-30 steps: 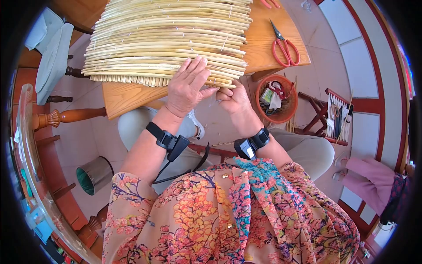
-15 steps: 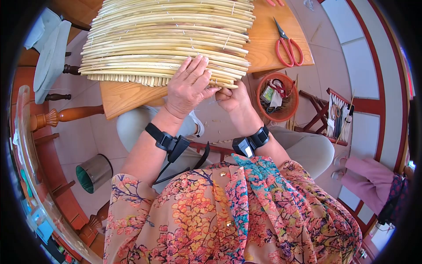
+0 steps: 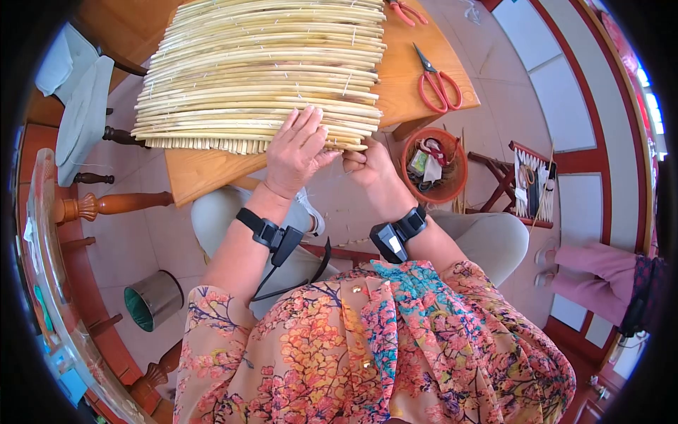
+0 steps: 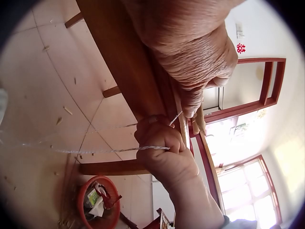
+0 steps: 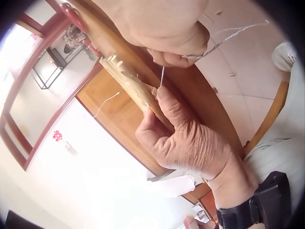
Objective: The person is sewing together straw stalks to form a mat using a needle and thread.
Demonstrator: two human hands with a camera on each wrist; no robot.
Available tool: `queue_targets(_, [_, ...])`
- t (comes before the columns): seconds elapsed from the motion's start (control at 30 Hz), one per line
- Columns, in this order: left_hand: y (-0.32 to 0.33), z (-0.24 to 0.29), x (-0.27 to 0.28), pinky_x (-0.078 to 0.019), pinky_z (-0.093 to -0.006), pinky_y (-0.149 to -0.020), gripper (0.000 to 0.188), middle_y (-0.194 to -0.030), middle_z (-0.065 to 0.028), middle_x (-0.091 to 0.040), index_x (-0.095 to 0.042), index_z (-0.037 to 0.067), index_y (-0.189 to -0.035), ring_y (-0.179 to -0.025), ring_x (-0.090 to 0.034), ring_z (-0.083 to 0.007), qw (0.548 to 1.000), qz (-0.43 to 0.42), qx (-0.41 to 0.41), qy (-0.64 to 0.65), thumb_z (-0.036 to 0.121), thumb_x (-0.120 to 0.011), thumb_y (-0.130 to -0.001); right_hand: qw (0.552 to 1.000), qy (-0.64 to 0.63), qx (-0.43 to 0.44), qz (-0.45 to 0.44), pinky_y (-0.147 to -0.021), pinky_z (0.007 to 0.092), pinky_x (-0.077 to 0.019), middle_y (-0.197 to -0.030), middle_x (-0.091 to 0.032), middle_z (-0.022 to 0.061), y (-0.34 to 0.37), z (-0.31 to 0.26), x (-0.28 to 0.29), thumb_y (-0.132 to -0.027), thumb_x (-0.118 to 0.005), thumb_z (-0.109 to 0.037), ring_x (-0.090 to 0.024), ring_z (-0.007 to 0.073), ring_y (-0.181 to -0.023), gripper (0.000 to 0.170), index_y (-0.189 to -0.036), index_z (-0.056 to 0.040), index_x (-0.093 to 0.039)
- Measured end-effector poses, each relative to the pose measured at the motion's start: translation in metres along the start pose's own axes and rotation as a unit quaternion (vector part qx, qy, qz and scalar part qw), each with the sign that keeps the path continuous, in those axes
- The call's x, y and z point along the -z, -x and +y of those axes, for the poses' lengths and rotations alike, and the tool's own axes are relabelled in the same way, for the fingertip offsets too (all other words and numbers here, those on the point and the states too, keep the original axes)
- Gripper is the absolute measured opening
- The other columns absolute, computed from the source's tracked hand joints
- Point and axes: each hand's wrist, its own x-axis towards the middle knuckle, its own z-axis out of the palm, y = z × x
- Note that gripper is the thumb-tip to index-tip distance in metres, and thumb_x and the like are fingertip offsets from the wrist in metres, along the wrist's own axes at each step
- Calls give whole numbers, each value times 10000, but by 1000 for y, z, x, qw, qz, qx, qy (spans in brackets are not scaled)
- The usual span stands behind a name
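Note:
A mat of pale straight stalks (image 3: 261,78), tied together with white string, lies on the wooden table. My left hand (image 3: 293,155) rests on its near edge, fingers spread over the top stalks. The right wrist view shows its thumb and fingers pinching the stalk bundle (image 5: 127,85) at that edge. Just below and right of it, my right hand (image 3: 371,169) is curled around white twisted string (image 4: 112,150). A taut length runs from its fingers to the edge beside the left thumb, while loose strands trail away.
Red-handled scissors (image 3: 439,92) lie on the table's right side, with another red-handled tool (image 3: 407,14) farther back. An orange basket (image 3: 462,173) of scraps and a folding stool (image 3: 533,187) stand on the floor at right. A metal bin (image 3: 155,300) is at left; another person's pink trousers (image 3: 593,272) show at right.
The head view has shifted, so the mat, table and scissors appear farther left and slightly lower. Both hands keep about the same place at the mat's near edge.

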Motion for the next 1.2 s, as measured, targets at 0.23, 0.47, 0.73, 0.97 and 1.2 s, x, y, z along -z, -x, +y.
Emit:
queue_targets(0.23, [1,-2,-3,-415,-398,-938,359,-1070,-139,-598,-592,35,-854,-1066,-542,-266,1000,4,1,6,308,-692,-643,998,34,59,0,-327,184,-218,-660,-447,24,-15,10,-1,-897,-286,-128,-268,60,-378,195,-913,-52,-465])
queue_targets(0.47, [3,-16,-12,-401,-398,-957,431,-1130,-124,-576,-563,49,-938,-1095,-522,-277,997,-36,28,62,175,-749,-571,995,53,76,38,-316,191,-216,-647,-433,31,-26,4,-1,-894,-270,-114,-265,60,-376,199,-929,-66,-460])
queue_targets(0.73, [1,-18,-16,-383,-387,-980,401,-1139,-121,-564,-572,58,-931,-1115,-501,-265,997,-40,28,52,66,-715,-556,993,82,87,17,-341,189,-227,-642,-452,40,-34,-6,6,-914,-328,-158,-290,66,-411,197,-835,-53,-475])
queue_targets(0.97, [3,-19,-14,-371,-390,-991,384,-1152,-119,-556,-570,60,-938,-1122,-496,-263,998,-20,18,55,72,-705,-578,960,193,156,128,-377,174,-227,-672,-442,-2,24,-10,38,-867,-489,-142,-305,43,-467,105,-885,-50,-536])
queue_targets(1.2, [2,-25,-22,-382,-392,-978,365,-1131,-120,-568,-576,61,-916,-1116,-501,-261,998,-20,19,58,98,-714,-580,954,241,179,24,-385,182,-191,-622,-399,-83,38,24,-20,-804,-617,-183,-290,12,-456,92,-821,-108,-567])
